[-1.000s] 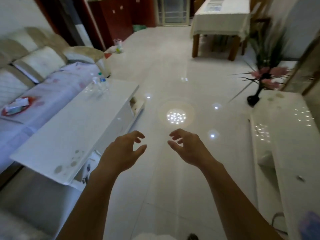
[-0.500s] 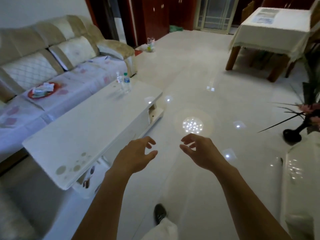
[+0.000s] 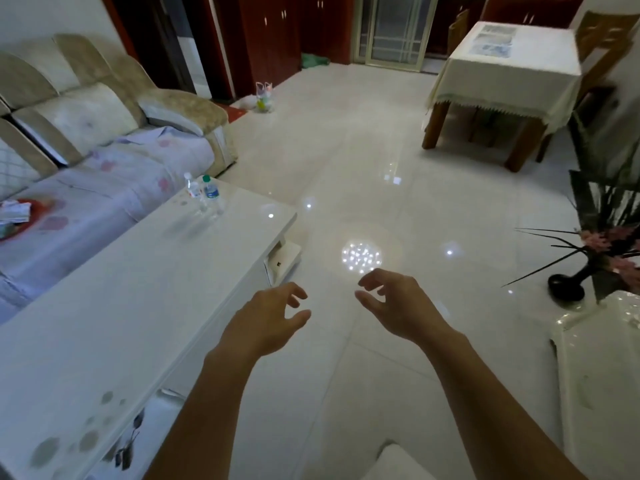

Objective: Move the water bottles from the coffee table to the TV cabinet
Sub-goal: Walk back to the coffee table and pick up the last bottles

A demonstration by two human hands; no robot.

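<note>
Two clear water bottles stand upright side by side at the far end of the white coffee table (image 3: 145, 289): one with a white cap (image 3: 192, 192) and one with a green cap and blue label (image 3: 211, 195). My left hand (image 3: 270, 318) hovers over the floor just off the table's right edge, fingers spread and holding nothing. My right hand (image 3: 398, 304) is beside it, also open and empty. Both hands are well short of the bottles. A corner of the white TV cabinet (image 3: 602, 386) shows at the lower right.
A beige sofa (image 3: 104, 126) with a floral cover runs along the left behind the coffee table. A black vase with pink flowers (image 3: 588, 268) stands on the floor by the cabinet. A cloth-covered dining table (image 3: 502, 67) is at the back right. Glossy tile floor lies between.
The view has swung left and moved forward along the coffee table; the bottles appear nearer and the TV cabinet has slid toward the right edge. Both hands stay open and empty.
</note>
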